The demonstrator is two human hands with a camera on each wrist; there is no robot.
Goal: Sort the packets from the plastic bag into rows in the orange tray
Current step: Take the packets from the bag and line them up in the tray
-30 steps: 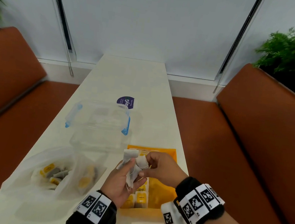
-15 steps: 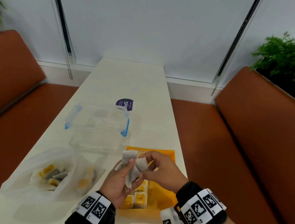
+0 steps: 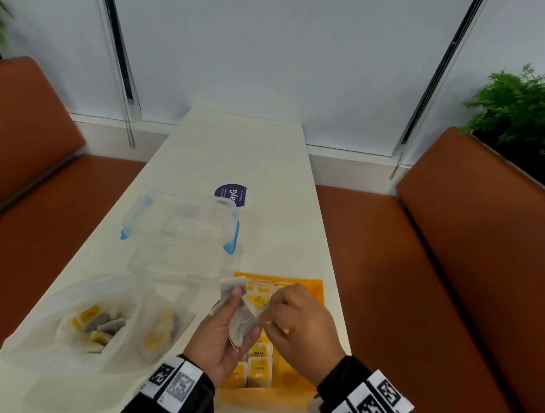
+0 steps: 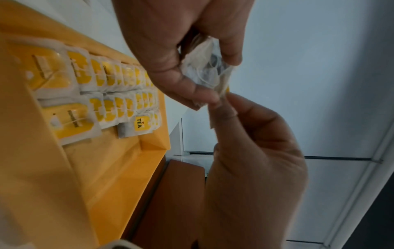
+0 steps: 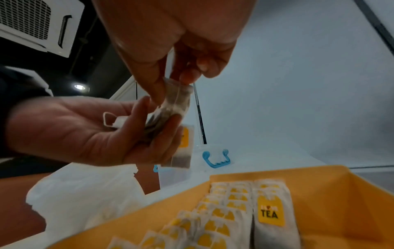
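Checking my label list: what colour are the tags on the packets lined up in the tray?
Yellow, with dark lettering, on the packets in the orange tray; clearest in the right wrist view.

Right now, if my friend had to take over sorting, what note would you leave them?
Left hand holds a small bunch of tea packets above the orange tray.
Right hand pinches one packet off that bunch.
Done: rows of packets fill part of the tray.
Left: place the held ones, then the rest from the plastic bag on the table's left.
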